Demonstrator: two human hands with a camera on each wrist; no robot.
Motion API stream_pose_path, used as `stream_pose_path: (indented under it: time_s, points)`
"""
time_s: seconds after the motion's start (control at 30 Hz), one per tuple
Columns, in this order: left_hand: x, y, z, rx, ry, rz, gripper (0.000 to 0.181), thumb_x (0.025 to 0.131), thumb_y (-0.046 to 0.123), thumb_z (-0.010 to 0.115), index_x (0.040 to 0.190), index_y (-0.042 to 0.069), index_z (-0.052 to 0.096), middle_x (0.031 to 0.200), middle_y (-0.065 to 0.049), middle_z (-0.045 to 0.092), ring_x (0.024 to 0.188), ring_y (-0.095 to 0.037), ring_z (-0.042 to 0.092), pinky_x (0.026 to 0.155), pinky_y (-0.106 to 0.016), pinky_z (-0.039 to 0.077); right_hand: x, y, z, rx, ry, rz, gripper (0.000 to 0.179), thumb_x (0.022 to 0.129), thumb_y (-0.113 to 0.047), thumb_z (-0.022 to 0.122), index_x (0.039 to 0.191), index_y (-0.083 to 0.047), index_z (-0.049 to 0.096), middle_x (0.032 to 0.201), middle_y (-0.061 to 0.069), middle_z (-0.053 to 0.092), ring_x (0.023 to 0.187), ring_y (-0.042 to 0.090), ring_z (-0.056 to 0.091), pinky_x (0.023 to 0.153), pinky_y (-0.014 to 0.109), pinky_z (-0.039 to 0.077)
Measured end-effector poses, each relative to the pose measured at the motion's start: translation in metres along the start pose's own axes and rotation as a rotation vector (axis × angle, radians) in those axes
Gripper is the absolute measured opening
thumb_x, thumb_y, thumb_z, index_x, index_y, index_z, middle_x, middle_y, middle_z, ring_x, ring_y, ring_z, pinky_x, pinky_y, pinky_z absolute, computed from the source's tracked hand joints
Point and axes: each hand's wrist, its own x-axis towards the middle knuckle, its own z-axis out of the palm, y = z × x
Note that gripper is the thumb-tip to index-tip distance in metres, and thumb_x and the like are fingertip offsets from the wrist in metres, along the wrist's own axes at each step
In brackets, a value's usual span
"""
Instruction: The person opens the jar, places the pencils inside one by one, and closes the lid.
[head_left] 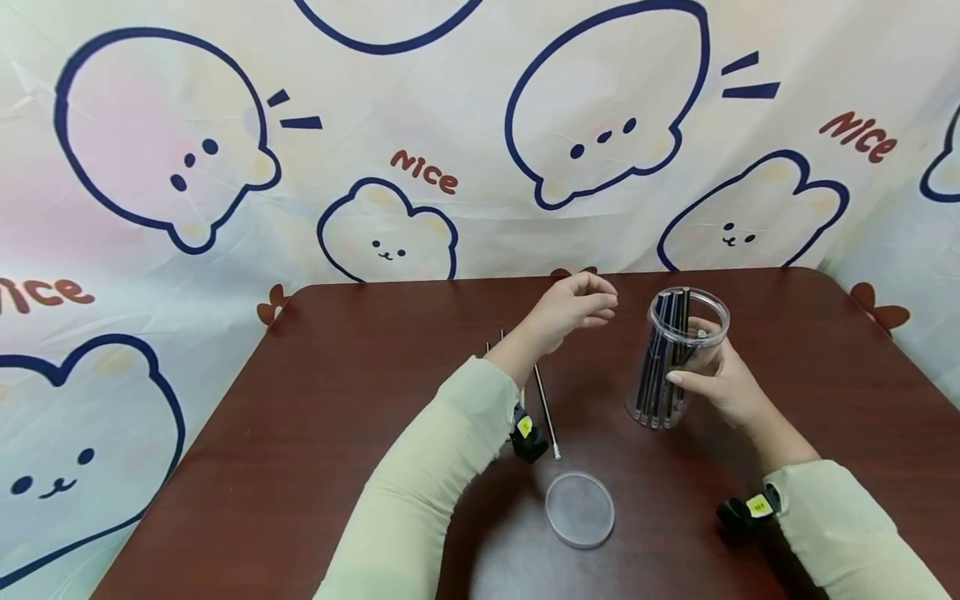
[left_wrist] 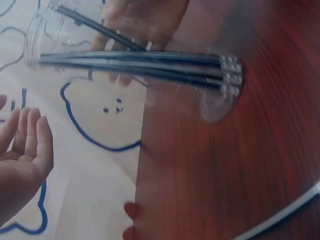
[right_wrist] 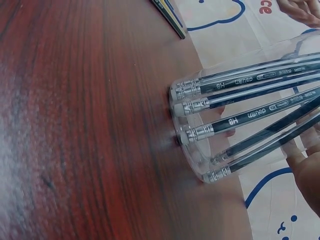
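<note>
My right hand (head_left: 723,387) grips a clear plastic jar (head_left: 678,336), thumb on the near side and fingers wrapped round the far side. Inside stand several dark pencils (right_wrist: 245,120) marked HB, eraser ends at the bottom; the jar leans slightly. To the left of its rim, my left hand (head_left: 573,307) hangs over the table with fingers loosely bent and nothing in them. Under the left forearm lie loose pencils (head_left: 546,408), partly hidden by the sleeve. A round clear lid (head_left: 580,510) lies flat nearer to me.
The dark red-brown wooden table (head_left: 337,400) reaches back to a cloth backdrop (head_left: 480,100) printed with cartoon bears. A black wrist device (head_left: 528,437) sits at the left cuff and another (head_left: 746,512) at the right cuff.
</note>
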Motion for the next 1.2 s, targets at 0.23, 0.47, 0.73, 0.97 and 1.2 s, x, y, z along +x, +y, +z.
stream_pose_path:
  time_s: [0.23,0.47,0.73,0.97,1.2]
  points:
    - [-0.009,-0.009,-0.022,0.101,0.013,-0.080,0.018,0.086,0.012,0.053,0.101,0.002,0.053,0.097,-0.006,0.055,0.094,-0.025,0.054,0.076,-0.027,0.045,0.000,-0.001,-0.002,0.052,-0.021,-0.013,0.063,0.077,0.014,0.052,0.124,-0.015,0.022,0.103,-0.006,0.055,0.091,0.006,0.054,0.072,0.017,0.044]
    - [-0.021,-0.018,-0.041,0.141,0.031,-0.157,0.022,0.086,0.012,0.053,0.104,0.000,0.050,0.103,-0.011,0.053,0.099,-0.029,0.051,0.081,-0.030,0.043,0.000,0.000,-0.003,0.098,-0.031,-0.033,0.063,0.076,0.016,0.051,0.124,-0.014,0.022,0.103,-0.005,0.056,0.092,0.006,0.055,0.073,0.018,0.044]
    - [-0.032,-0.040,-0.065,0.139,0.102,-0.244,0.020,0.086,0.010,0.052,0.103,-0.001,0.050,0.104,-0.013,0.052,0.103,-0.034,0.048,0.085,-0.037,0.040,-0.001,0.000,-0.003,0.100,-0.026,-0.037,0.062,0.076,0.015,0.051,0.123,-0.016,0.023,0.105,-0.005,0.054,0.092,0.006,0.054,0.073,0.018,0.044]
    - [-0.041,-0.058,-0.083,0.169,0.165,-0.305,0.019,0.085,0.010,0.053,0.101,0.000,0.051,0.106,-0.015,0.053,0.099,-0.031,0.051,0.082,-0.035,0.042,0.000,0.001,-0.002,0.099,-0.032,-0.042,0.063,0.076,0.016,0.051,0.123,-0.016,0.023,0.106,-0.005,0.054,0.093,0.006,0.054,0.073,0.018,0.044]
    - [-0.051,-0.074,-0.099,0.217,0.259,-0.365,0.015,0.085,0.010,0.051,0.096,0.000,0.051,0.103,-0.013,0.056,0.091,-0.026,0.054,0.073,-0.030,0.046,0.003,0.002,0.000,0.140,-0.059,-0.053,0.063,0.076,0.017,0.050,0.122,-0.015,0.022,0.107,-0.004,0.055,0.095,0.007,0.054,0.075,0.018,0.043]
